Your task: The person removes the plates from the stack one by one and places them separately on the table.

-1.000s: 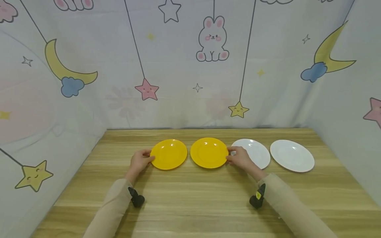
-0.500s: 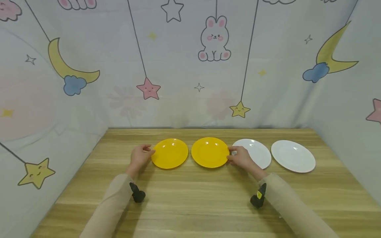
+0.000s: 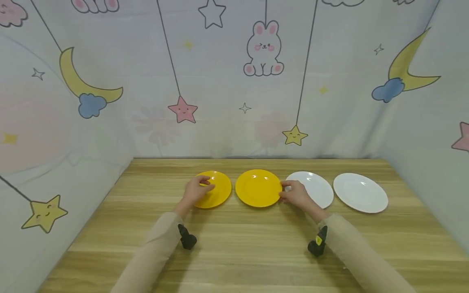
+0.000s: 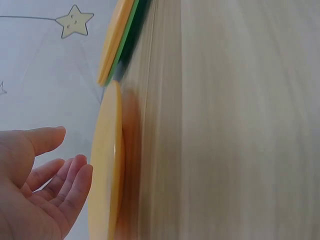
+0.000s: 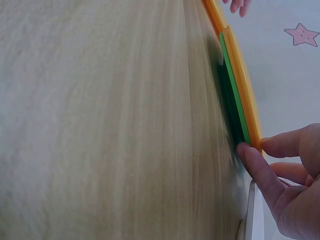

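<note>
Two yellow plates lie side by side near the back of the table. Over the near-left part of the left yellow plate (image 3: 221,194) hovers my left hand (image 3: 195,192), its fingers relaxed and holding nothing. The left wrist view shows a gap between that hand's fingertips and the plate. My right hand (image 3: 297,194) pinches the right rim of the other yellow plate (image 3: 258,188). Under this one sits a green plate (image 5: 234,85), seen edge-on in the right wrist view, with the fingers at the rims of both. From above, the green plate is hidden.
A white plate (image 3: 318,189) lies just right of the yellow pair, partly behind my right hand. Farther right is a second white plate (image 3: 360,193). A cloth backdrop (image 3: 220,138) with printed stars and moons rises behind the wooden table (image 3: 242,248).
My left hand has let go of the left yellow plate's rim and moved right, over that plate. The right hand keeps its place at the other plate's rim.
</note>
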`<action>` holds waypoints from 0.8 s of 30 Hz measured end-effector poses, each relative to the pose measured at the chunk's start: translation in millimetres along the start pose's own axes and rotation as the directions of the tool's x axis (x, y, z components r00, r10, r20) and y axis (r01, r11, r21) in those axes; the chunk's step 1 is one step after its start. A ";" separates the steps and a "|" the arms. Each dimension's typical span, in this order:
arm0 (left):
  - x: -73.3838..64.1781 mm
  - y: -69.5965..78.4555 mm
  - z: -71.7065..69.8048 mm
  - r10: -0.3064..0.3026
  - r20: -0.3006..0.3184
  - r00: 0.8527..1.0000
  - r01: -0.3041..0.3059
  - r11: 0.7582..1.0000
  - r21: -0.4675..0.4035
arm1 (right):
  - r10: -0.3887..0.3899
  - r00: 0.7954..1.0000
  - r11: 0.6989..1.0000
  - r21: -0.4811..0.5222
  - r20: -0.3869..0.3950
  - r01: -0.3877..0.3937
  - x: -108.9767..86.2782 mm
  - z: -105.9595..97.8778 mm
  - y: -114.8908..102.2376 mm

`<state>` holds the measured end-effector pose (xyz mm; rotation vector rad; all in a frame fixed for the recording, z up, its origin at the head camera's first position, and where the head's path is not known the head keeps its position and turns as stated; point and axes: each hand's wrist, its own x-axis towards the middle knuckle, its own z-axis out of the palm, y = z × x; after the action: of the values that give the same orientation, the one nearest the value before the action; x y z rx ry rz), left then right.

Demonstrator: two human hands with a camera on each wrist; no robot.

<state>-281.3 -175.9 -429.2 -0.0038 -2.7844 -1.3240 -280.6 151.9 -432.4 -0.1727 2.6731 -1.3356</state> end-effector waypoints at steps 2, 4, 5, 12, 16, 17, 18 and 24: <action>0.3 5.2 5.3 0.007 0.014 1.000 -0.006 1.000 -0.025 | 0.000 1.000 1.000 0.006 -0.001 0.000 -0.3 0.1 -0.3; 0.6 10.1 10.6 0.006 0.030 1.000 -0.004 0.998 -0.059 | -0.002 1.000 1.000 0.010 -0.001 0.002 -0.7 0.2 -0.5; 0.8 12.5 13.1 0.005 0.040 0.999 -0.002 0.997 -0.072 | -0.003 1.000 1.000 0.009 -0.001 0.003 -0.9 0.1 -0.5; 1.3 25.4 30.5 -0.002 0.108 0.994 0.016 0.992 -0.128 | 0.024 1.000 0.999 -0.025 -0.011 -0.025 -0.6 0.1 -1.0; -0.7 29.8 38.8 0.019 0.121 0.992 -0.010 0.997 -0.075 | 0.028 1.000 0.999 -0.022 -0.005 -0.029 -1.0 0.0 -1.6; -1.0 29.9 40.6 0.026 0.122 0.992 -0.018 0.998 -0.062 | 0.030 1.000 0.999 -0.021 -0.004 -0.030 -1.2 0.0 -1.8; -1.4 30.1 42.2 0.033 0.122 0.992 -0.026 0.998 -0.052 | 0.032 0.999 0.999 -0.020 -0.004 -0.032 -1.3 -0.1 -2.0; -1.0 31.6 48.3 0.031 0.120 0.992 -0.023 0.997 -0.070 | 0.028 1.000 0.999 -0.016 -0.005 -0.028 -1.5 0.0 -2.6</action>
<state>-281.9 -118.5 -435.1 -0.1288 -2.8235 -1.4589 -279.1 150.6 -430.2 -0.1335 2.6811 -1.3085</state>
